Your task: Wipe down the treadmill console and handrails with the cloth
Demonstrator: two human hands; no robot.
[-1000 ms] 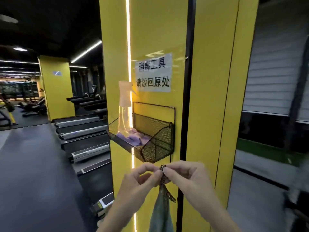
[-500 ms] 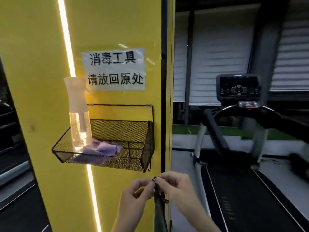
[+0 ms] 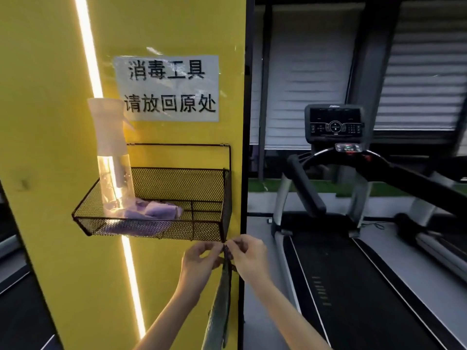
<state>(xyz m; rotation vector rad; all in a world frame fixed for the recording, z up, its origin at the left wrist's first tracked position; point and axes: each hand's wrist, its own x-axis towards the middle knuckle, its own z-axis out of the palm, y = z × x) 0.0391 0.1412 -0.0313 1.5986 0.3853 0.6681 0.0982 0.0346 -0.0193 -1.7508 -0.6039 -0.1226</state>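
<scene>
Now | change: both hands have risen, bringing the top of the grey cloth (image 3: 219,311) just under the wire basket (image 3: 177,232) corner; hooking or unhooking, I cannot tell | left hand (image 3: 199,261) and right hand (image 3: 249,256) each pinch the cloth's top, forearms angled upward | treadmill console (image 3: 334,122) and handrails (image 3: 307,188) stand well apart, untouched.

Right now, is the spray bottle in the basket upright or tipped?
Upright: the spray bottle stands in the wire basket, nozzle on top.
</scene>
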